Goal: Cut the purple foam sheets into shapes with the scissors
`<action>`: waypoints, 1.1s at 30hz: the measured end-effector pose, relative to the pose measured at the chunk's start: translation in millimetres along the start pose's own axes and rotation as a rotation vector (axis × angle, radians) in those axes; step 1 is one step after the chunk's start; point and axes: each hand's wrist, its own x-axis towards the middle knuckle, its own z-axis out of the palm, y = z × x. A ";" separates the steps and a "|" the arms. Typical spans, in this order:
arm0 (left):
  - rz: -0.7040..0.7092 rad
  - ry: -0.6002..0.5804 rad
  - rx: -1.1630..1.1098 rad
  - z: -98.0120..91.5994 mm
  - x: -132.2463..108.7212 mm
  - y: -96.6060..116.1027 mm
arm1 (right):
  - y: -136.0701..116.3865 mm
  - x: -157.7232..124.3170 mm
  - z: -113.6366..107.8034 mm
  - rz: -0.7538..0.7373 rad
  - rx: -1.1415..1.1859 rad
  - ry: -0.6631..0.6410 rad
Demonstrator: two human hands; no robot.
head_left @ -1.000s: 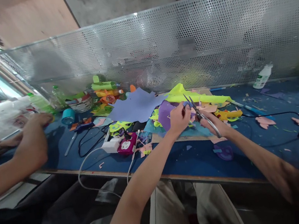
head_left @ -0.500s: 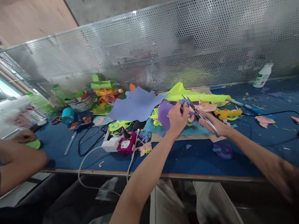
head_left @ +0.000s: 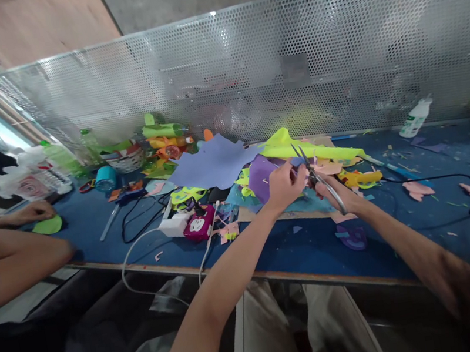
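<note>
My right hand [head_left: 336,191] is closed round the handles of a pair of metal scissors [head_left: 316,175], whose blades point up and away from me, slightly parted. In my left hand [head_left: 286,184], fingers pinched, is a small blue-purple piece of foam sheet [head_left: 297,162] right beside the blades. Under and behind my hands lie a purple piece [head_left: 259,179], a large lavender sheet [head_left: 215,164] and a bright yellow-green sheet [head_left: 297,145]. A yellow-orange glue gun [head_left: 359,178] rests to the right of my right hand, its black cord trailing off.
A magenta power adapter [head_left: 200,223] with white cables sits left of my left forearm. Further left are a utensil with a long blade [head_left: 110,222], a basket [head_left: 125,157] and a blue cup [head_left: 106,178]. A white bottle [head_left: 415,117] stands back right. A co-worker's hand [head_left: 38,212] touches a green piece.
Both my hands and the scissors have shifted slightly to the right. The scissor blades now look a little further apart. At the left, the co-worker's hand has moved slightly.
</note>
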 end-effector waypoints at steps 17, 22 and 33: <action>-0.130 -0.039 -0.246 5.3 -1.2 -6.0 | -2.1 3.6 -12.4 -0.012 0.004 -0.099; -0.116 -0.040 -0.241 3.1 0.7 -3.4 | -5.6 4.6 -12.6 -0.075 -0.051 -0.053; -0.112 -0.176 -0.206 -1.4 6.6 -8.7 | 5.4 4.5 -19.8 -0.010 -0.067 -0.104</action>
